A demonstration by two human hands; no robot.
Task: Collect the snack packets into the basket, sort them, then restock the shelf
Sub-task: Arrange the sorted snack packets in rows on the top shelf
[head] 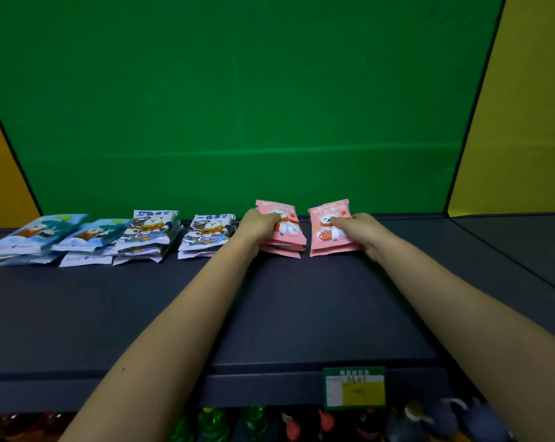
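Note:
Two small stacks of pink snack packets lie at the back of the dark shelf [285, 314]. My left hand [258, 228] grips the left pink stack [285, 234]. My right hand [360, 231] grips the right pink stack [325, 232]. To the left stand two stacks of white-and-navy bear packets [206, 234] [148, 234]. Further left lie two stacks of light blue packets [91, 237] [33, 236]. No basket is in view.
A green back panel [238, 106] rises behind the shelf, with yellow side panels [525, 122]. A green and yellow price tag [354, 389] hangs on the shelf's front edge. Bottles and other goods [238, 424] show on the level below.

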